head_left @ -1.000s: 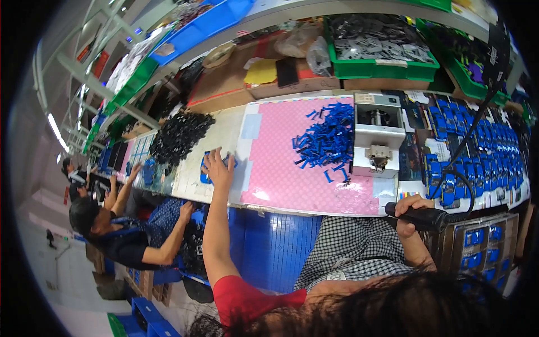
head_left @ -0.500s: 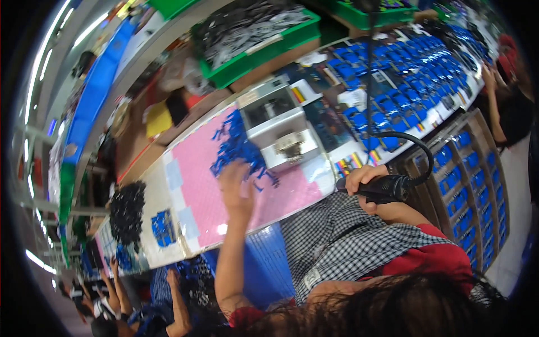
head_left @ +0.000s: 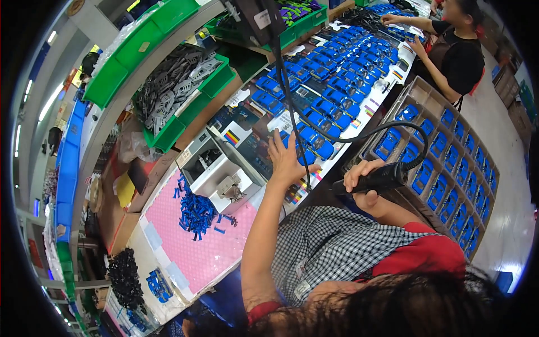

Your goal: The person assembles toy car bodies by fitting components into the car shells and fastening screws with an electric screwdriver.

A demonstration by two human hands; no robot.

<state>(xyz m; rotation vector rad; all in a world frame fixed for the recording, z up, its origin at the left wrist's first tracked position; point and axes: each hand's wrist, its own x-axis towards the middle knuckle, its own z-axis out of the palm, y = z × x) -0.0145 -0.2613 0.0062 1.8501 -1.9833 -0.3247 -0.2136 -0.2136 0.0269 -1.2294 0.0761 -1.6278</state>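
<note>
My right hand [head_left: 368, 182] is wrapped round a black corded electric screwdriver [head_left: 387, 178], held over my lap with its cable [head_left: 359, 137] curving up and away. My left hand [head_left: 285, 162] reaches over the near end of rows of blue toy car bodies [head_left: 314, 140], fingers spread; whether it touches the closest one I cannot tell. A silver-white box-shaped device [head_left: 227, 180] stands to the left of that hand. Beside the device, small blue plastic parts [head_left: 196, 213] lie heaped on a pink mat [head_left: 168, 224].
Green bins [head_left: 208, 92] of grey parts stand behind. A divided carton [head_left: 438, 163] holding blue car bodies is at my right, and a co-worker [head_left: 460, 50] works beyond it. Black parts [head_left: 126, 275] are piled at the bench's left end. A cable [head_left: 289, 95] hangs over the bench.
My left hand has moved right, from the blue parts on the pink mat to the blue car bodies. The view has turned right; my right hand still grips the screwdriver.
</note>
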